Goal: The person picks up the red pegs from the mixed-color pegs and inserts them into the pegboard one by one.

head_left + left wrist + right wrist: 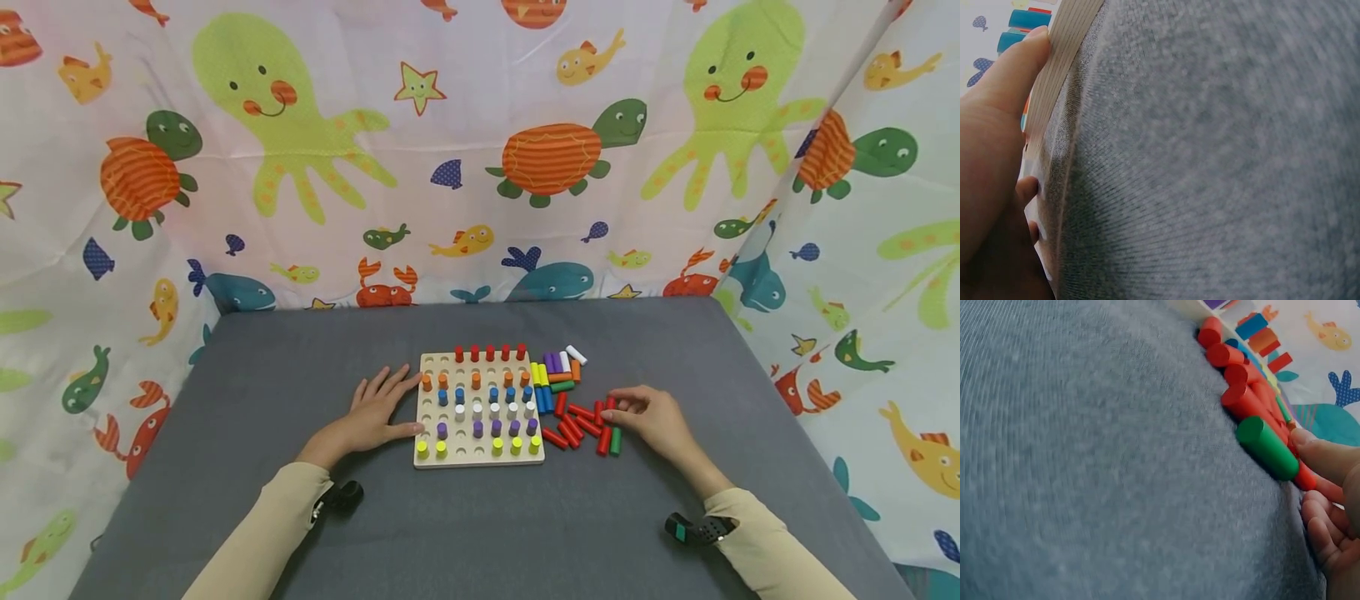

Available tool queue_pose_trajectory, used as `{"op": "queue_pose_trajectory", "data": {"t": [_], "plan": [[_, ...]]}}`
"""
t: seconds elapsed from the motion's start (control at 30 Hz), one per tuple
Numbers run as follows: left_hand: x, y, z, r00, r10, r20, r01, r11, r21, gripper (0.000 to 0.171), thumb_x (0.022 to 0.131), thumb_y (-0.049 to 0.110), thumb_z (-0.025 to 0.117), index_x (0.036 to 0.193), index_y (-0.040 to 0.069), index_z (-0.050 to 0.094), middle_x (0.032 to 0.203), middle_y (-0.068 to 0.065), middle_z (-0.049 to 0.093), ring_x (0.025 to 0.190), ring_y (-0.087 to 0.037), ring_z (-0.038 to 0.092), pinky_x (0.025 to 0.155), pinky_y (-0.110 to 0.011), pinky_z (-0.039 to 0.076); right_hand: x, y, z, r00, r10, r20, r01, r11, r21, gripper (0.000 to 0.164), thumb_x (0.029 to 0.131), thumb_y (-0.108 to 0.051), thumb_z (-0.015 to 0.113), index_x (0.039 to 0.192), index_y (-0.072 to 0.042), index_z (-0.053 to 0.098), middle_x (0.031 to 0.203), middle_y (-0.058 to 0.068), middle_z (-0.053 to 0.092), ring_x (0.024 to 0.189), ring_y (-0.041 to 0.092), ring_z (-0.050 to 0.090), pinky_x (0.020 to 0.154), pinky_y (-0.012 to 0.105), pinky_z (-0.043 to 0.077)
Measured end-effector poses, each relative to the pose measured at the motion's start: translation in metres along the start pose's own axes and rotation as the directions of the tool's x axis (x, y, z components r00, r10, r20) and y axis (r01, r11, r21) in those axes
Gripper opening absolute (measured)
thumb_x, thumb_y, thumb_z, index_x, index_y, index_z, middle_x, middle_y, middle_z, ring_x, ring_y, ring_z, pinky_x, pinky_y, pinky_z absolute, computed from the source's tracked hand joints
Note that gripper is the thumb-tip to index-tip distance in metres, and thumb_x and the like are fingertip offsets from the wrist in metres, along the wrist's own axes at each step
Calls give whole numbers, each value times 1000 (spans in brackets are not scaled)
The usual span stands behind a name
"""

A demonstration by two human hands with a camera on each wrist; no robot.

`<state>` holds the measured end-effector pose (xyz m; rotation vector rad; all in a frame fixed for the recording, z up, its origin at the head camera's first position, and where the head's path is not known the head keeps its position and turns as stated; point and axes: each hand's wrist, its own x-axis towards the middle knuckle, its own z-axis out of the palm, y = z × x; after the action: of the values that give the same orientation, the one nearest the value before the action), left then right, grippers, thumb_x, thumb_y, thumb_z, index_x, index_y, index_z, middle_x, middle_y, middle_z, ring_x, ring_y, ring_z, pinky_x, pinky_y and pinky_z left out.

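A wooden pegboard (pixel 478 461) lies on the grey table, with rows of red, orange, blue, white, purple and yellow pegs standing in it. Against its left edge rests my left hand (pixel 369 417), fingers spread and thumb on the rim; the left wrist view shows that thumb (pixel 1019 65) touching the board's side. My right hand (pixel 654 421) is at the loose red pegs (pixel 587 425) right of the board. Its thumb and fingers pinch a red peg (pixel 1305 477), partly hidden by the hand. Just beside it lies a green peg (pixel 1267 449).
More loose pegs lie along the board's right side: yellow pegs (pixel 539 374), blue pegs (pixel 543 400), a green peg (pixel 562 387), orange ones, purple ones and a white peg (pixel 576 355). A patterned curtain (pixel 465 167) hangs behind the table (pixel 480 533).
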<state>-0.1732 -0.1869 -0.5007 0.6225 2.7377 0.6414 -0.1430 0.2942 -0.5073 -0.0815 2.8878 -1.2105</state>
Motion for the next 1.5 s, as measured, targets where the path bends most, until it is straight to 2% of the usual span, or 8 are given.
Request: {"op": "queue_pose_trajectory", "data": {"t": [0.17,0.4,0.57,0.77,0.9,1.17,1.37,1.5], "plan": [[0,-3,2,1000,-5,3,5,1000,11,90,88,61,64,159,26,23,168,-11,14,154,-44,5,117,-72,3,1,3,2,997,-72,11,72,997,4,43,80,-36,82,113,-9,74,86,4,64,67,3,53,58,21,44],[0,-3,2,1000,-3,-1,3,1000,17,90,88,61,64,159,25,23,168,-11,14,154,-44,5,117,-72,3,2,6,2,996,-83,33,82,995,51,40,81,-33,82,115,-14,73,87,2,67,67,3,55,58,22,46],[0,-4,2,1000,1,-5,-1,1000,3,91,87,61,65,159,25,23,168,-11,14,154,-45,5,117,-72,3,2,7,2,995,-98,30,93,987,132,39,82,-24,82,117,-11,71,95,11,73,70,2,61,61,21,50],[0,-6,5,1000,6,-8,-6,1000,-5,91,87,61,65,159,24,23,168,-13,13,154,-45,4,116,-72,2,3,8,2,997,-69,26,60,967,249,43,82,-15,81,120,-1,68,104,24,73,79,-2,68,68,18,54],[1,-5,5,1000,1,-4,-1,1000,-7,90,88,61,65,159,26,23,168,-12,13,154,-44,4,117,-72,1,3,8,1,999,-34,41,20,954,300,45,82,-13,81,122,1,66,109,26,72,84,-4,69,72,16,55],[1,-2,3,1000,-2,4,2,1000,4,89,89,60,64,159,26,22,168,-10,13,155,-43,3,117,-71,1,1,7,-2,999,10,52,-25,953,303,41,88,-25,76,122,-5,69,116,19,73,91,-8,68,75,14,52],[1,-1,2,1000,2,-2,-2,1000,5,89,88,60,64,159,26,22,168,-11,13,155,-43,4,117,-71,1,1,7,-2,999,4,46,-19,945,328,40,87,-24,77,121,-3,70,114,17,74,90,-6,69,76,17,55],[0,0,2,1000,5,-3,-5,1000,4,89,88,60,64,159,26,23,168,-11,13,154,-44,4,117,-71,2,1,8,-2,999,6,47,-22,938,347,40,87,-23,77,121,-2,69,110,9,77,91,-4,70,76,18,56]]}}
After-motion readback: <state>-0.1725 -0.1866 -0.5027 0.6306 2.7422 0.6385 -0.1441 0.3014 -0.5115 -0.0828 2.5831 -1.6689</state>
